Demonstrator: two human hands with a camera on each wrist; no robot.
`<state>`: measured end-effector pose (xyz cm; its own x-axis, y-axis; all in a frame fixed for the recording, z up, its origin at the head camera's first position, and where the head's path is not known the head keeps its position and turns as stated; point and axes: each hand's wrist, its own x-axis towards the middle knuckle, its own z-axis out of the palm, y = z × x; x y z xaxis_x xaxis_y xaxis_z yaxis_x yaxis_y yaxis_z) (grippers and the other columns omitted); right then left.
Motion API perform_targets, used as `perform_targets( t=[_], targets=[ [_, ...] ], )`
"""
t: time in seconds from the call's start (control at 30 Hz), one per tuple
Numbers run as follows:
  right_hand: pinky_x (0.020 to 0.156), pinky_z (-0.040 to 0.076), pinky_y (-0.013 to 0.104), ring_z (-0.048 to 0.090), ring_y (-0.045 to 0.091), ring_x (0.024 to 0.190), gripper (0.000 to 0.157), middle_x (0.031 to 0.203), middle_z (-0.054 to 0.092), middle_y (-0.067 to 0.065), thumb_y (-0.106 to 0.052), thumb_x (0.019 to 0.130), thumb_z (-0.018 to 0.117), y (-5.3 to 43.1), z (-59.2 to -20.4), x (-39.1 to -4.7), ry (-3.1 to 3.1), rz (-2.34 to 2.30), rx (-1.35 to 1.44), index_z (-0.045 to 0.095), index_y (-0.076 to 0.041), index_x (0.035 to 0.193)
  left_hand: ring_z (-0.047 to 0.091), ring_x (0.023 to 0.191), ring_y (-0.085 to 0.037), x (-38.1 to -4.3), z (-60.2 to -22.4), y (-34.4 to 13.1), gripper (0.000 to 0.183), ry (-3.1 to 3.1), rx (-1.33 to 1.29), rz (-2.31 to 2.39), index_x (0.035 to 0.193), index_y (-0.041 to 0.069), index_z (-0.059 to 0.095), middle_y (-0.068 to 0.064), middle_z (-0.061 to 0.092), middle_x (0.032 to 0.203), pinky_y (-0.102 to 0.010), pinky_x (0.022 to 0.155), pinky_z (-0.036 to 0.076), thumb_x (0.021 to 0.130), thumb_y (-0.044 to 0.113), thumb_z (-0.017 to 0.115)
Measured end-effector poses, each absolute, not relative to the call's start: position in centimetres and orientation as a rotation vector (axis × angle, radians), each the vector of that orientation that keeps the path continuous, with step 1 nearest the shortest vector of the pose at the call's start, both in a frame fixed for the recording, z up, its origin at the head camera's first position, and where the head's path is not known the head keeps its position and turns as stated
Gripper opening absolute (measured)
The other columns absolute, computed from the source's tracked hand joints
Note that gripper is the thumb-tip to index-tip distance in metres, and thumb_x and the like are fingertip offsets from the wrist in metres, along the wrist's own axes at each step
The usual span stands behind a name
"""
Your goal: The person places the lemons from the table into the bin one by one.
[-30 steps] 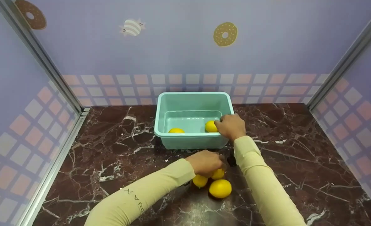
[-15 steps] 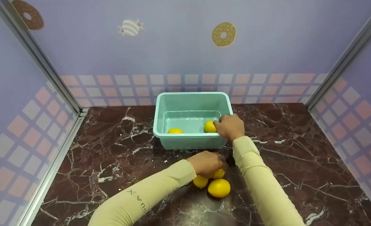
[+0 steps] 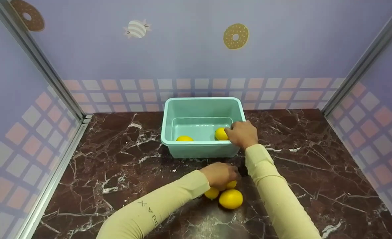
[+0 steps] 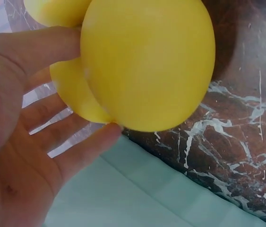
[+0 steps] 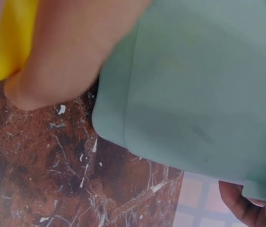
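Three yellow lemons sit close together on the marble counter before the bin: a front lemon [image 3: 231,199], a left lemon [image 3: 211,193] and a back lemon [image 3: 231,185], partly covered. Over them reaches my left hand [image 3: 219,175]; in the left wrist view its thumb and fingers lie around a lemon [image 4: 73,92], partly behind a larger-looking lemon [image 4: 147,66]. My right hand [image 3: 243,133] grips the mint-green bin [image 3: 204,151] by its right front rim, with curled fingers [image 5: 239,203] there. Beside that thumb, inside the bin, is another lemon [image 3: 221,134].
A further lemon [image 3: 184,138] lies at the bin's front left, partly hidden by the rim. Behind the bin rises a lilac wall [image 3: 189,49] with a tile pattern, and side panels border the dark red marble counter [image 3: 122,166]. A small dark object [image 3: 244,171] lies by the right sleeve.
My left hand has shifted slightly down and right over the lemons. The right hand keeps its grip on the bin. The whole head view has drifted a little.
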<state>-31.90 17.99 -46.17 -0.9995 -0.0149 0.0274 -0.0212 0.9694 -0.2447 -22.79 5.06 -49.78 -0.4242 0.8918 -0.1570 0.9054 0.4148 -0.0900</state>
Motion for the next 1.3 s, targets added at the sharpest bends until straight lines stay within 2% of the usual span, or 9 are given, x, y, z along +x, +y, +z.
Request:
perform_targets(
  t=[0.2, 0.4, 0.73, 1.0, 1.3],
  targets=[
    [0.081, 0.045, 0.053, 0.055, 0.037, 0.099, 0.046, 0.096, 0.065, 0.014, -0.049, 0.087, 0.04, 17.89, -46.11, -31.89, -3.09, 0.39, 0.024, 0.067, -0.012, 0.082, 0.06, 0.078, -0.012, -22.62, -50.09, 5.12, 0.036, 2.579, 1.611, -0.261, 0.108, 0.026, 0.063, 0.006, 0.06, 0.1, -0.029, 0.069, 0.053, 0.074, 0.016, 0.069],
    [0.082, 0.044, 0.054, 0.054, 0.037, 0.101, 0.046, 0.098, 0.065, 0.015, -0.049, 0.087, 0.04, 17.85, -46.08, -31.9, -3.096, 0.384, 0.021, 0.068, -0.011, 0.086, 0.061, 0.08, -0.013, -22.58, -50.26, 5.21, 0.041, 2.554, 1.609, -0.299, 0.11, 0.025, 0.062, 0.006, 0.06, 0.106, -0.029, 0.07, 0.053, 0.071, 0.016, 0.071],
    [0.081, 0.044, 0.054, 0.054, 0.038, 0.101, 0.047, 0.099, 0.065, 0.015, -0.05, 0.086, 0.04, 17.99, -46.2, -32.02, -3.103, 0.379, 0.027, 0.068, -0.011, 0.088, 0.061, 0.084, -0.011, -22.53, -50.22, 5.22, 0.046, 2.55, 1.594, -0.285, 0.115, 0.027, 0.062, 0.009, 0.061, 0.111, -0.029, 0.07, 0.053, 0.071, 0.017, 0.072],
    [0.082, 0.045, 0.055, 0.053, 0.038, 0.103, 0.049, 0.101, 0.065, 0.015, -0.049, 0.087, 0.039, 17.99, -46.29, -31.99, -3.102, 0.364, 0.041, 0.069, -0.011, 0.093, 0.06, 0.082, -0.011, -22.69, -50.0, 5.2, 0.044, 2.537, 1.599, -0.293, 0.113, 0.028, 0.062, 0.009, 0.06, 0.108, -0.029, 0.069, 0.053, 0.072, 0.017, 0.071],
    [0.079, 0.046, 0.053, 0.056, 0.037, 0.096, 0.048, 0.095, 0.066, 0.014, -0.049, 0.086, 0.04, 18.09, -46.2, -32.06, -3.081, 0.37, 0.035, 0.069, -0.012, 0.086, 0.061, 0.086, -0.011, -22.83, -49.31, 4.8, 0.044, 2.537, 1.595, -0.241, 0.115, 0.027, 0.061, 0.008, 0.06, 0.112, -0.029, 0.074, 0.053, 0.073, 0.017, 0.07]
  ],
)
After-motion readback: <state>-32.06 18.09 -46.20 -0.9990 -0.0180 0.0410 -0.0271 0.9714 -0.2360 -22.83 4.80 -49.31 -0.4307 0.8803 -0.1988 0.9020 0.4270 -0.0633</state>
